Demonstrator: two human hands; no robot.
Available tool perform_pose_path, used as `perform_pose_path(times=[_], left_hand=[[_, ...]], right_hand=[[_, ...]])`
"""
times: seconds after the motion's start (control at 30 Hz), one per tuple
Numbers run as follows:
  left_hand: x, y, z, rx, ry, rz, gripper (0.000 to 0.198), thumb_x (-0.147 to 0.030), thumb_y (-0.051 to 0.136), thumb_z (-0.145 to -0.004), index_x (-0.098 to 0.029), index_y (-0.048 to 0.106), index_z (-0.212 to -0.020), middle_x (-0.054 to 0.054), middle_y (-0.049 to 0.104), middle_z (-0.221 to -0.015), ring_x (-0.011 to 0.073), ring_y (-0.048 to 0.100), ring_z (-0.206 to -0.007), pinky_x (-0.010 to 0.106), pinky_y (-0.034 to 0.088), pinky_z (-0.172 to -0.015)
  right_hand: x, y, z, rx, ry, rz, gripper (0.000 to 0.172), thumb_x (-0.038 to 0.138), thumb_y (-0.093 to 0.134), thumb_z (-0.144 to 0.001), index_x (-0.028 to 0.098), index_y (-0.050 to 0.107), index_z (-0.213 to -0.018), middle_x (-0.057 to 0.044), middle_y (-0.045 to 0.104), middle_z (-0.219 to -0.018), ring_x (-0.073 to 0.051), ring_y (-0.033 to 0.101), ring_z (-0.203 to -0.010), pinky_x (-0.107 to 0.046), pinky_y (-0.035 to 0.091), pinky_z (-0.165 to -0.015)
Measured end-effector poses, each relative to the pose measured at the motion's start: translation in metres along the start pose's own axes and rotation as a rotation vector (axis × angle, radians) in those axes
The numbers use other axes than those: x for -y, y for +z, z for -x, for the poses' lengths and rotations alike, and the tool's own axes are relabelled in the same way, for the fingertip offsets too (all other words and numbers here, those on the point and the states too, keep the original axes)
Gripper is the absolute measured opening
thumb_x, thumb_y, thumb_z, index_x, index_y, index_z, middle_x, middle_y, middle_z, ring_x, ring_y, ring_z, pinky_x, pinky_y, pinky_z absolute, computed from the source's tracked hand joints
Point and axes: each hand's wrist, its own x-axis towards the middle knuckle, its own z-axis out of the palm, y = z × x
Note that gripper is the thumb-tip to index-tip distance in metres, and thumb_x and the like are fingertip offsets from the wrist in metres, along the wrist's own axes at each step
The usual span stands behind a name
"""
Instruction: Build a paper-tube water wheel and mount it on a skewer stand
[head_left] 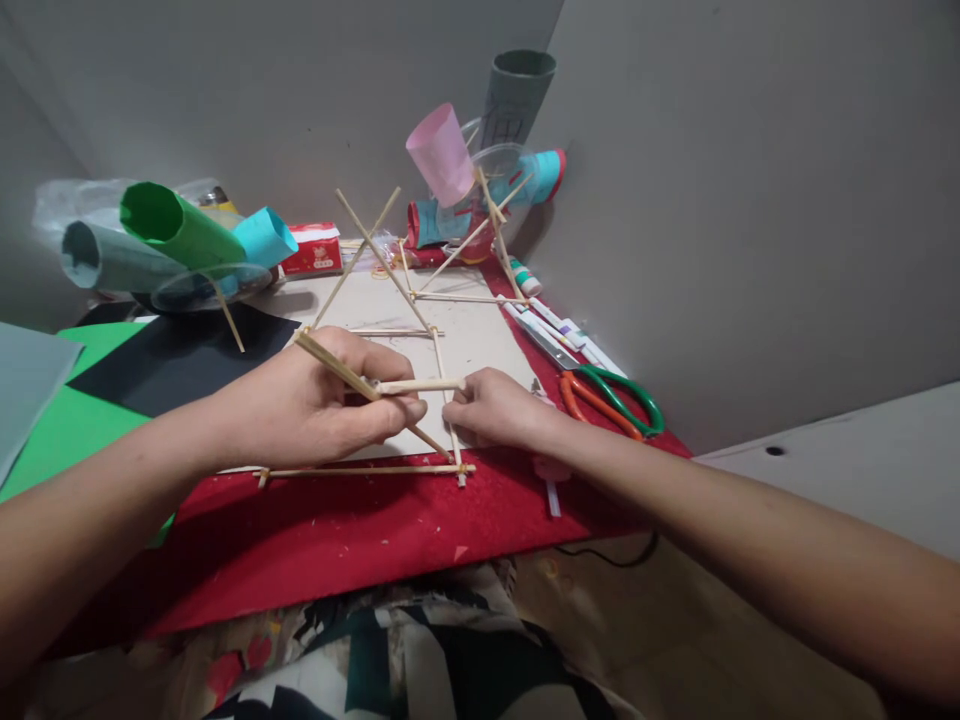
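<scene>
A frame of thin wooden sticks [360, 470], bound at its corners, stands over the cardboard in front of me. My left hand [330, 400] wraps round a slanting wooden stick [334, 362] of this frame. From that grip a short level stick [420, 385] reaches across to my right hand [495, 408], whose fingers are closed at its end, beside an upright stick of the frame. Exactly what those right fingers pinch is hidden. Behind my hands two crossed sticks [367, 238] rise, and a smaller stick triangle [469, 297] is joined further back.
Scissors [611, 400] with green and orange handles lie to the right, beside white markers [574, 335]. Paper tubes, one green [180, 230] and one pink [441, 155], stand at the back. A red box [311, 250], black paper [202, 350] and red tablecloth [300, 540] also show.
</scene>
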Motion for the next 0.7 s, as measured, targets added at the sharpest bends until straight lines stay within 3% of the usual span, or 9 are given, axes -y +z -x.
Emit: perform_pose_path(times=[0.23, 0.4, 0.7], left_hand=[[-0.002, 0.0, -0.004, 0.037, -0.015, 0.036, 0.026, -0.028, 0.051, -0.086, -0.015, 0.06, -0.066, 0.001, 0.058, -0.057, 0.0102, 0.048, -0.053, 0.02, 0.036, -0.049], [0.0, -0.001, -0.008, 0.036, -0.029, 0.097, 0.024, -0.028, 0.054, -0.084, -0.014, 0.062, -0.066, 0.002, 0.062, -0.06, 0.0108, 0.055, -0.056, 0.019, 0.04, -0.052], [0.013, 0.001, -0.021, 0.0, -0.057, 0.243, 0.019, -0.025, 0.061, -0.084, -0.014, 0.066, -0.07, -0.001, 0.062, -0.055, 0.0072, 0.05, -0.045, 0.015, 0.036, -0.041]], right_hand=[[0.0, 0.001, 0.0, 0.014, 0.005, -0.094, 0.031, 0.014, 0.055, -0.08, 0.019, 0.05, -0.05, 0.003, 0.05, -0.04, -0.009, 0.049, -0.041, -0.021, 0.034, -0.045], [-0.004, 0.004, -0.002, 0.001, -0.005, -0.109, 0.029, 0.015, 0.055, -0.08, 0.019, 0.052, -0.052, 0.002, 0.053, -0.042, -0.01, 0.048, -0.042, -0.023, 0.033, -0.046], [-0.004, 0.004, -0.001, -0.028, -0.022, -0.094, 0.028, 0.014, 0.056, -0.079, 0.019, 0.052, -0.052, 0.003, 0.049, -0.042, -0.01, 0.044, -0.042, -0.025, 0.03, -0.048]])
